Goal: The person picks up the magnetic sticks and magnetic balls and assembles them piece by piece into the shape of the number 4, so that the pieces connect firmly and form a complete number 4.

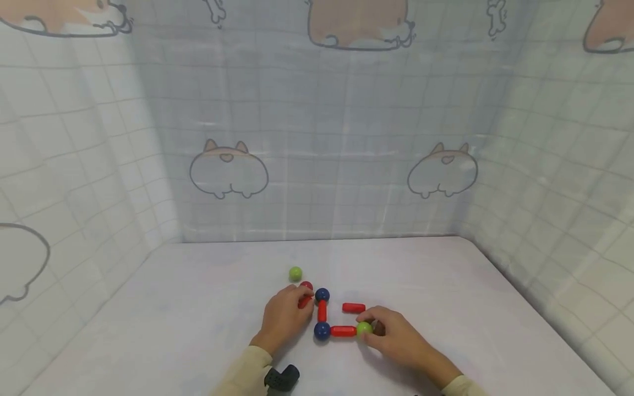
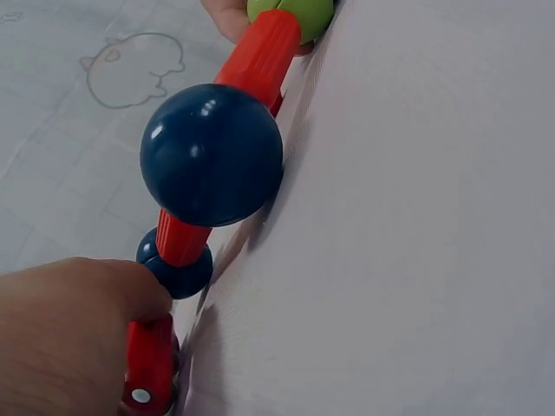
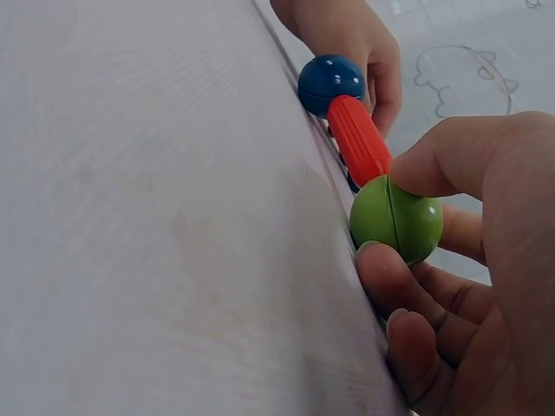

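My left hand (image 1: 287,316) grips a red rod (image 1: 304,302), with a red ball (image 1: 306,286) at the rod's far end. To its right, a joined L lies on the table: a far blue ball (image 1: 322,295), a red rod (image 1: 322,312), a near blue ball (image 1: 322,331) and another red rod (image 1: 343,331). At the right end of the L, my right hand (image 1: 398,338) pinches a green ball (image 3: 395,218) between thumb and fingers. The ball sits right at the rod's tip. A dark brown, rounded thing (image 1: 378,328) shows partly hidden among the right fingers.
A loose red rod (image 1: 354,308) lies beyond the L, near the right fingertips. Farther back is a second green ball (image 1: 295,274). The white tabletop (image 1: 223,275) meets hanging curtains (image 1: 337,137) with a grid and dog print at the back and sides.
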A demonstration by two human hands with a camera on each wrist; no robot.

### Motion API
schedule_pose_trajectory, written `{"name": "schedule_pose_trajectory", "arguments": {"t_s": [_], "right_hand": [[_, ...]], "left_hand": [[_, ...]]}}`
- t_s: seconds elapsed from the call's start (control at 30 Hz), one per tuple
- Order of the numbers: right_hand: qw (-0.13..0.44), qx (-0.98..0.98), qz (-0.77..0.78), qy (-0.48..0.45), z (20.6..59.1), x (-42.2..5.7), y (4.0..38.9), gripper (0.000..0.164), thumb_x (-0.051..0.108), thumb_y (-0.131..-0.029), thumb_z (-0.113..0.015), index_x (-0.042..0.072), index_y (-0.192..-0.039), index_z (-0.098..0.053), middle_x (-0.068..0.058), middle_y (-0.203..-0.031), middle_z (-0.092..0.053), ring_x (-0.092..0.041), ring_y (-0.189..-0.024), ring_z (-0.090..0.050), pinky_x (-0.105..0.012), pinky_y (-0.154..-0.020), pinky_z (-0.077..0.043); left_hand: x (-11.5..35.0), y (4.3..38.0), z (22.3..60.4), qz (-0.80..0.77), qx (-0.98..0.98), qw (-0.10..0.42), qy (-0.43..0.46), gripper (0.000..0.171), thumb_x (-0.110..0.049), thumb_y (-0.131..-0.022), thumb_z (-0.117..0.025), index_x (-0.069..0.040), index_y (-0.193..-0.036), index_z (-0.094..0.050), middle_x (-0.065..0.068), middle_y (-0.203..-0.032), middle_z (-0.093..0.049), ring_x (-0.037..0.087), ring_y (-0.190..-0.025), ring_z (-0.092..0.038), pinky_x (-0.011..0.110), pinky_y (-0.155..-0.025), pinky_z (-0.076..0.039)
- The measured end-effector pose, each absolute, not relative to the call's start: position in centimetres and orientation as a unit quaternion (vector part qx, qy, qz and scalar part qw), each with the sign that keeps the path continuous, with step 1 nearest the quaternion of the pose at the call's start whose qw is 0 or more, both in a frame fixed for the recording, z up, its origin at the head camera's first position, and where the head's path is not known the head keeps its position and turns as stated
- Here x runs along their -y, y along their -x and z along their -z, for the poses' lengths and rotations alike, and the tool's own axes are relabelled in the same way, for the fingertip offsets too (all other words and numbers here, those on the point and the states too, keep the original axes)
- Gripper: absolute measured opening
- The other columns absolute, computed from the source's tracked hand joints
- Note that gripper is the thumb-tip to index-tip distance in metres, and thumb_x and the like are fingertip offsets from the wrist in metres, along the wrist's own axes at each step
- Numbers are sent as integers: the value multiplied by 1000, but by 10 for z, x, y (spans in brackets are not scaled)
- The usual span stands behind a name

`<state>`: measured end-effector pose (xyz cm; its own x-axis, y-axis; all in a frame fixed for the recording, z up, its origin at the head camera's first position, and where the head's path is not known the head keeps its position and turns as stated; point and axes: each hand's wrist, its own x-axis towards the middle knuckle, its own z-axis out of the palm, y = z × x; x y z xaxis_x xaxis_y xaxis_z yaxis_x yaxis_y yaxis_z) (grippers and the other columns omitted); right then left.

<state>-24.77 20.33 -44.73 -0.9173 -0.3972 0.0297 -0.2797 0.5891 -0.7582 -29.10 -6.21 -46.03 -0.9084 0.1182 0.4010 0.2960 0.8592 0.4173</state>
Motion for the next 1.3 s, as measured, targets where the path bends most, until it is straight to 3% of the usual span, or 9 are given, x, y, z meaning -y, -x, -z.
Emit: {"name": "schedule_pose_trajectory", "arguments": {"t_s": [0.2, 0.87, 1.3], "right_hand": [[68, -889, 411, 188, 448, -203, 247, 30, 28, -90, -74, 18, -117, -68, 6, -98, -62, -19, -84, -56, -27, -67, -50], [66, -892, 407, 188, 445, -200, 242, 33, 27, -89, -74, 17, -120, -67, 6, -100, -61, -18, -84, -56, -27, -66, -51], [68, -885, 434, 153, 445, -197, 242, 35, 26, -85, -79, 14, -114, -63, 3, -98, -63, -19, -84, -58, -29, -65, -53]], "left_hand": [[64, 290, 462, 293, 935, 178, 92, 19, -27, -91, -72, -19, -108, -76, -8, -88, -62, 11, -82, -56, 31, -73, -52], [67, 282, 451, 468, 868, 145, 75, 15, -21, -96, -68, -14, -108, -74, -3, -92, -65, 16, -81, -55, 25, -67, -52], [62, 281, 446, 534, 839, 81, 60, 25, -28, -97, -66, -13, -117, -72, 0, -102, -65, 21, -95, -57, 31, -78, -54]]}}
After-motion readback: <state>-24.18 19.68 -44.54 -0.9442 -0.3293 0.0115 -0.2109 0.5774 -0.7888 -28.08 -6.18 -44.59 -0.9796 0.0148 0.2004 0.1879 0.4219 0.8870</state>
